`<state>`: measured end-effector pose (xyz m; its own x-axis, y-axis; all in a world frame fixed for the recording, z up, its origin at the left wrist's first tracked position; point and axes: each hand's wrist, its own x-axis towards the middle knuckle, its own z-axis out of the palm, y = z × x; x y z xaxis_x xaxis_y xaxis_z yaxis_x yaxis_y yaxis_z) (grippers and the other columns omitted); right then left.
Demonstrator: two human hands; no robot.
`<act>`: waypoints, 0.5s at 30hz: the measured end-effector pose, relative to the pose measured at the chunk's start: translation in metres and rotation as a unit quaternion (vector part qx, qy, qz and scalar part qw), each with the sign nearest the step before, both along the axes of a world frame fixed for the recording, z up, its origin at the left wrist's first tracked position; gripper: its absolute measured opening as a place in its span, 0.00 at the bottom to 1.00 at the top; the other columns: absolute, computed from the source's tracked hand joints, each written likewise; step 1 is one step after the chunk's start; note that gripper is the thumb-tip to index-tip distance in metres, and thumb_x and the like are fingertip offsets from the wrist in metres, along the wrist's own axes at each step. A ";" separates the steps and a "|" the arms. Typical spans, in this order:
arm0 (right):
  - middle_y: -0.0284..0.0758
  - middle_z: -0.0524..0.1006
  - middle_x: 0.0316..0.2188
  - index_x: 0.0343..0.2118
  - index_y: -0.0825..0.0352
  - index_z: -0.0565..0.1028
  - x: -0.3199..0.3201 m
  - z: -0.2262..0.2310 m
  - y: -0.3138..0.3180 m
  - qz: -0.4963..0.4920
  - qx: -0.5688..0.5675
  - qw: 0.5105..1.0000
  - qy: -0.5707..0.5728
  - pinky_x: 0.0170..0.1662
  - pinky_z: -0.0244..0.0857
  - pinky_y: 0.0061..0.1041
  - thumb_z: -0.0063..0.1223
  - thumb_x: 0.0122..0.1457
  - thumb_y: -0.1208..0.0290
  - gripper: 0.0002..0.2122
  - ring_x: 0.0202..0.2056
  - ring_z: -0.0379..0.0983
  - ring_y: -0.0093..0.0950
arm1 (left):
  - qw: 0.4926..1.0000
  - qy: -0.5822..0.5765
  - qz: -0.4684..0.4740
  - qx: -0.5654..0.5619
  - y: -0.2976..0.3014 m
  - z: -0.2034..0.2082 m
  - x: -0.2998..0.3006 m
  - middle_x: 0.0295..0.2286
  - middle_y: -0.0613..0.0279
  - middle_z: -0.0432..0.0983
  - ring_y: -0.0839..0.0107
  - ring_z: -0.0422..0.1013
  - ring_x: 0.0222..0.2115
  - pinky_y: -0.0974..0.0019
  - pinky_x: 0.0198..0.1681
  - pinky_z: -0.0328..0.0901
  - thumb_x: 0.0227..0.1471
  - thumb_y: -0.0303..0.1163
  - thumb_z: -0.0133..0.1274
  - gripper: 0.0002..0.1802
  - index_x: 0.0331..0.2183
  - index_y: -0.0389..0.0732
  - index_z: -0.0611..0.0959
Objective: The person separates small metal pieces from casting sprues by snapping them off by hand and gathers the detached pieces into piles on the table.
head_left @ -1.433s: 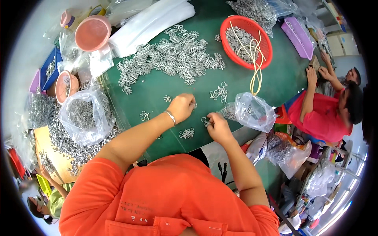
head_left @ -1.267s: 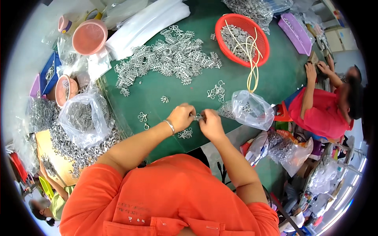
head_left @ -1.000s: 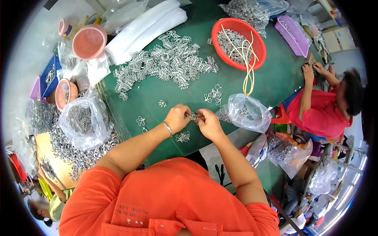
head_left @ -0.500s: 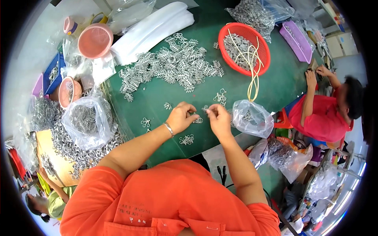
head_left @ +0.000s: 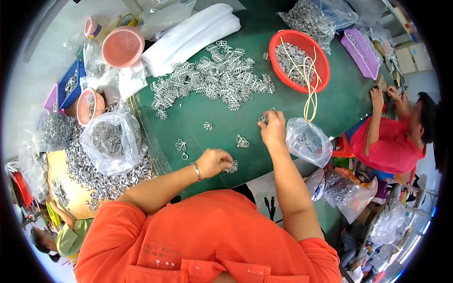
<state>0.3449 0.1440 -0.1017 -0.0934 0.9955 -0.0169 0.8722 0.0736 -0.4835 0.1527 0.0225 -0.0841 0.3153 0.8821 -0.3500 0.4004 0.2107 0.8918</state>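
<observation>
My left hand (head_left: 213, 162), a metal bangle at its wrist, is low over the green tabletop. Its curled fingers touch a small heap of silvery metal rings (head_left: 232, 167), partly covering it. Farther off and to the right, my right hand (head_left: 274, 128) closes its fingertips on another small cluster of metal rings (head_left: 264, 119). Between the hands a third little cluster (head_left: 242, 141) lies loose. To the left are a small leaf-shaped piece (head_left: 207, 126), a few joined rings (head_left: 180, 145) and a single ring (head_left: 185, 156).
A broad pile of leaf-shaped metal pieces (head_left: 207, 78) covers the far table. Right of it stands a red basket (head_left: 322, 70) with pale cords; a clear bag (head_left: 309, 144) lies nearer. Another bag (head_left: 111, 141) sits left among loose rings. Co-workers sit at right (head_left: 387, 141) and lower left (head_left: 71, 238).
My hands have parted: the left came nearer to the near heap, the right went farther to the far cluster. The cluster formerly by my left fingers now lies uncovered.
</observation>
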 end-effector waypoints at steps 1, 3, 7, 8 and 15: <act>0.43 0.68 0.35 0.32 0.70 0.72 -0.001 0.001 -0.003 0.009 -0.026 0.998 0.062 0.41 0.61 0.36 0.61 0.40 0.79 0.14 0.37 0.65 0.40 | 0.999 -0.001 -0.029 0.042 -0.006 -0.007 0.000 0.24 0.58 0.74 0.67 0.73 0.23 0.68 0.28 0.69 0.39 0.24 0.57 0.06 0.26 0.38 0.81; 0.41 0.69 0.31 0.28 0.71 0.71 -0.002 0.003 -0.013 0.013 -0.016 0.990 0.138 0.33 0.63 0.33 0.64 0.39 0.74 0.14 0.29 0.67 0.37 | 0.995 0.025 -0.039 0.091 -0.017 -0.016 0.000 0.24 0.57 0.73 0.66 0.72 0.23 0.68 0.27 0.69 0.39 0.24 0.58 0.05 0.26 0.37 0.81; 0.39 0.70 0.24 0.21 0.72 0.68 0.004 0.006 -0.025 0.005 -0.003 0.982 0.191 0.26 0.62 0.30 0.62 0.43 0.74 0.11 0.22 0.67 0.34 | 0.999 0.042 -0.010 0.028 -0.014 -0.018 -0.001 0.22 0.58 0.74 0.68 0.73 0.20 0.69 0.26 0.69 0.39 0.24 0.58 0.05 0.24 0.36 0.80; 0.39 0.70 0.24 0.21 0.72 0.68 0.007 0.001 -0.025 0.004 -0.009 0.982 0.189 0.26 0.62 0.30 0.62 0.43 0.74 0.11 0.22 0.67 0.34 | 1.000 0.019 -0.004 -0.021 -0.011 -0.021 -0.002 0.21 0.58 0.75 0.72 0.73 0.19 0.71 0.24 0.69 0.41 0.24 0.58 0.05 0.24 0.34 0.79; 0.35 0.73 0.24 0.29 0.72 0.68 0.010 -0.009 -0.030 -0.049 -0.121 0.948 0.291 0.26 0.69 0.20 0.52 0.51 0.80 0.05 0.23 0.72 0.21 | 0.976 -0.058 0.056 -0.202 0.004 -0.007 -0.008 0.24 0.60 0.75 0.75 0.74 0.25 0.75 0.26 0.69 0.48 0.22 0.51 0.04 0.29 0.32 0.78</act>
<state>0.3547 0.1136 -0.1112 -0.0639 0.9736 -0.2193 0.4499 -0.1680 -0.8771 0.1448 0.0260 -0.0908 0.2825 0.7114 -0.6435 0.2550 0.5910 0.7653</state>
